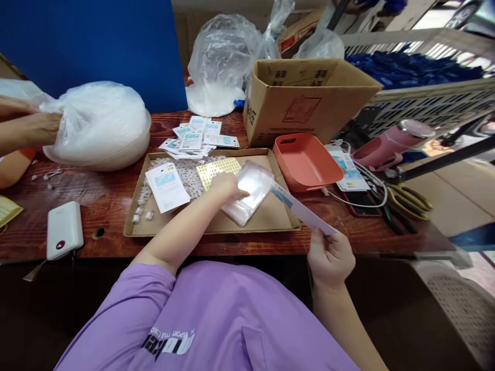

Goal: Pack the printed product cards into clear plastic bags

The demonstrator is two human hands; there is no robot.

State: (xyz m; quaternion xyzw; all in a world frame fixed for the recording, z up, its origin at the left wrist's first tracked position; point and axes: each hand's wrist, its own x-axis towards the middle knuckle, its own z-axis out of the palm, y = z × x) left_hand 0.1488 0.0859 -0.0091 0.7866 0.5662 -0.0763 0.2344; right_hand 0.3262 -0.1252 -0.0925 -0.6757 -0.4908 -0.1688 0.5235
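My left hand (227, 186) reaches across the cardboard tray (266, 225), its fingers curled at the left edge of a stack of clear plastic bags (251, 193). Part of its grip is hidden. My right hand (331, 257) pinches the lower end of a white and blue printed card (301, 208), held tilted, its far end by the bags' right edge. A yellow dotted sticker sheet (218, 172) lies behind my left hand. Printed cards (167, 188) sit at the tray's left, over many small whitish plastic pieces (189, 178).
Behind the tray are loose printed cards (193, 138) and an open cardboard box (305, 108). An orange bin (303, 162) stands right, near scissors (410, 201) and a pink cup (390, 144). Left are a power bank (65, 230) and a full white bag (102, 126) touched by another person's hand.
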